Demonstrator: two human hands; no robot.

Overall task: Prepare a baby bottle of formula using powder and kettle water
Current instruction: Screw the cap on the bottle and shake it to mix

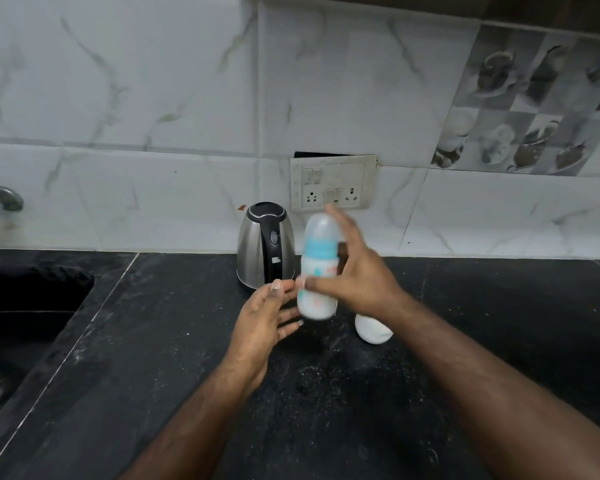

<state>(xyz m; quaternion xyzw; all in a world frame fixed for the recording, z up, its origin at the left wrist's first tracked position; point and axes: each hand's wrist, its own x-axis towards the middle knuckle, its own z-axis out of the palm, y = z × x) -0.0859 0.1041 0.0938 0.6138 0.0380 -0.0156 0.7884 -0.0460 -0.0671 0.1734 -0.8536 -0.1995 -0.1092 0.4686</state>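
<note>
Baby bottle (318, 268), capped and milky inside, sat clasped in your right hand (357, 271) just in front of the kettle (265, 244); your left hand (264, 320) hovered slack beside it. Mixing looked nearly finished, with little left beyond setting it down.

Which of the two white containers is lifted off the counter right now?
The baby bottle with the blue band, gripped in the right hand. The other white container rests on the black counter, partly hidden behind that wrist.
</note>
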